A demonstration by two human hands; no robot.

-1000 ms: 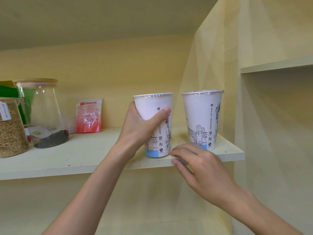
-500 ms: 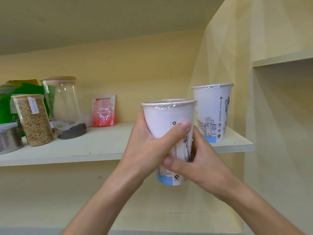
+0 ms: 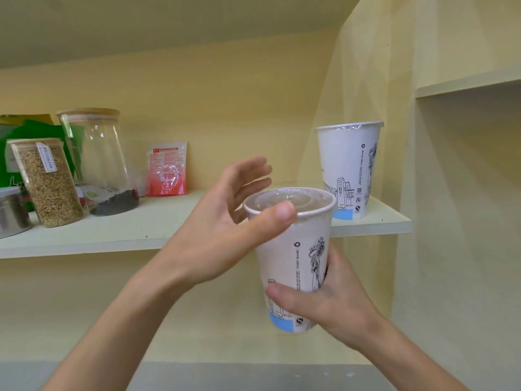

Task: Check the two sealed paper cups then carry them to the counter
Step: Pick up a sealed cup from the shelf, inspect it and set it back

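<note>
On the shelf (image 3: 169,230) to my left stand a grain jar (image 3: 48,182), a glass jar (image 3: 98,162) and a red packet (image 3: 167,169). My left hand (image 3: 225,230) is spread open, its thumb resting on the sealed rim of the near cup (image 3: 293,249), which my right hand (image 3: 324,303) grips low down, clear of the shelf. The second cup (image 3: 349,170) stands upright at the shelf's right end.

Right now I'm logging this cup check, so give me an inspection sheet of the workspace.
Surface: pale shelf, loaded at both ends.
Job's things: held cup off the shelf, film seal up; second cup upright at the shelf's right end.
Clutter: grain jar, glass jar, red packet, metal tin, green bag.
Grip: right hand wraps the lower cup; left hand open, thumb at the rim.
Cables: nothing seen.
Surroundings: yellow walls, side shelf.
</note>
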